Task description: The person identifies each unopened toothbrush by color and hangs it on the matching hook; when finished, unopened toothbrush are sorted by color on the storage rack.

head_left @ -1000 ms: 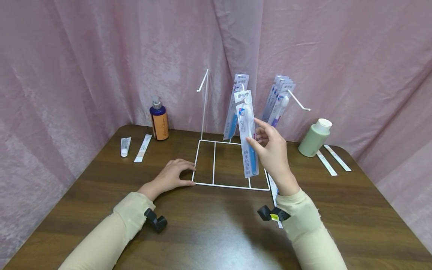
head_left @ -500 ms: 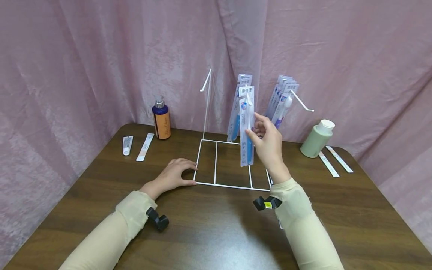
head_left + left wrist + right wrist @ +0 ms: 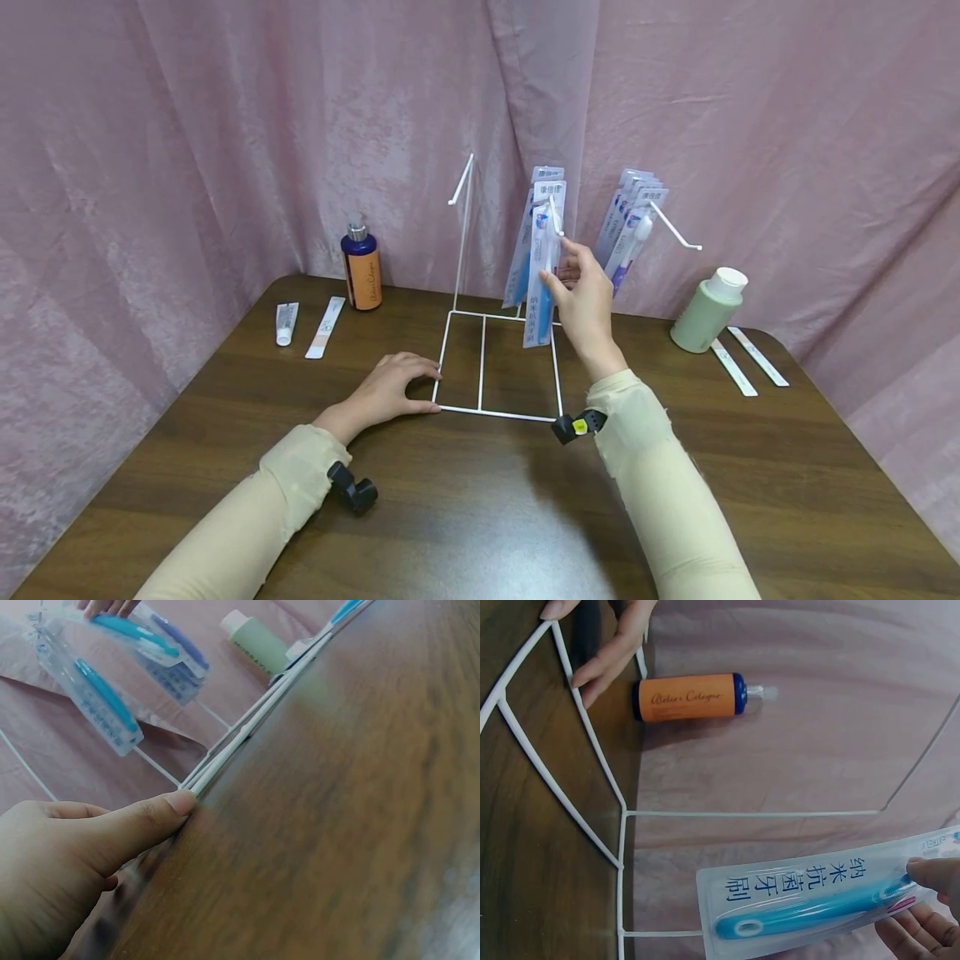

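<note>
My right hand [image 3: 588, 304] pinches the edge of a blister-packed blue toothbrush [image 3: 538, 283] between thumb and fingers. The pack stands upright, its card threaded on the white middle hook [image 3: 556, 218], whose tip sticks out in front. Behind it hangs another packed blue toothbrush [image 3: 517, 279], partly hidden. Several packed purple toothbrushes [image 3: 628, 250] hang from the right hook [image 3: 677, 230]. My left hand [image 3: 393, 387] rests at the front left corner of the white wire rack [image 3: 482, 367], thumb on the corner [image 3: 180, 801] and fingertips against the side bar. The left hook [image 3: 461, 180] bears nothing.
At the back left stands an orange-labelled blue bottle [image 3: 363, 275], with a small tube [image 3: 286, 323] and a white sachet [image 3: 326, 327] beside it. To the right are a tilted green bottle [image 3: 705, 315] and two white sachets [image 3: 759, 357]. A pink curtain [image 3: 375, 108] hangs behind.
My right hand has moved away from me and slightly up, sliding the toothbrush pack farther back along the middle hook. The left hand stays at the rack's corner.
</note>
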Motion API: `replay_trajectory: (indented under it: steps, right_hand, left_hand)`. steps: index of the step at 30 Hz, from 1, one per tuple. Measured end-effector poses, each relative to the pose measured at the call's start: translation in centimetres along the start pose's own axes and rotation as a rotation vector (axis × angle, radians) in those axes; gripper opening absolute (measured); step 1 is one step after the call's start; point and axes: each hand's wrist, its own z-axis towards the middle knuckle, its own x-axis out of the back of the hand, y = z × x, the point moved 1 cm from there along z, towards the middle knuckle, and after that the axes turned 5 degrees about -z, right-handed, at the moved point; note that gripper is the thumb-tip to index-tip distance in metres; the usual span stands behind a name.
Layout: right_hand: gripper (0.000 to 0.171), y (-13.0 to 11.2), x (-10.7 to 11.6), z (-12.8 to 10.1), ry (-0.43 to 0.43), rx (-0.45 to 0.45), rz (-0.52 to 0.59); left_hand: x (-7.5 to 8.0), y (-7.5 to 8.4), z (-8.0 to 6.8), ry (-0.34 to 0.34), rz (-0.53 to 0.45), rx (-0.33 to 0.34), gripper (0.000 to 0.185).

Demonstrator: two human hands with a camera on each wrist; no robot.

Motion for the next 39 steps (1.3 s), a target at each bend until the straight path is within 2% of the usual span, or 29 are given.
replay_trajectory:
  steps: [11, 20, 29, 36, 39]
  right_hand:
    - [0.052, 0.4, -1.0, 1.2, 0.0, -0.007, -0.004]
    - [0.053, 0.7, -0.4, 1.5, -0.051, -0.011, -0.052]
    - [0.057, 0.7, 1.7, 1.2, -0.14, 0.013, -0.115]
    - [0.056, 0.7, 4.2, 0.4, -0.244, 0.037, -0.232]
    - [0.056, 0.9, 5.3, -0.1, -0.291, 0.035, -0.282]
  left_hand:
    - [-0.2, -0.2, 0.0, 0.0, 0.004, 0.011, 0.05]
    - [-0.1, -0.1, 0.1, 0.004, -0.001, 0.005, 0.049]
    - [0.0, -0.2, 0.1, -0.005, -0.013, 0.027, 0.05]
    - [0.0, -0.2, -0.1, 0.026, 0.004, -0.021, 0.05]
    - [-0.1, -0.2, 0.0, 0.024, -0.003, -0.022, 0.05]
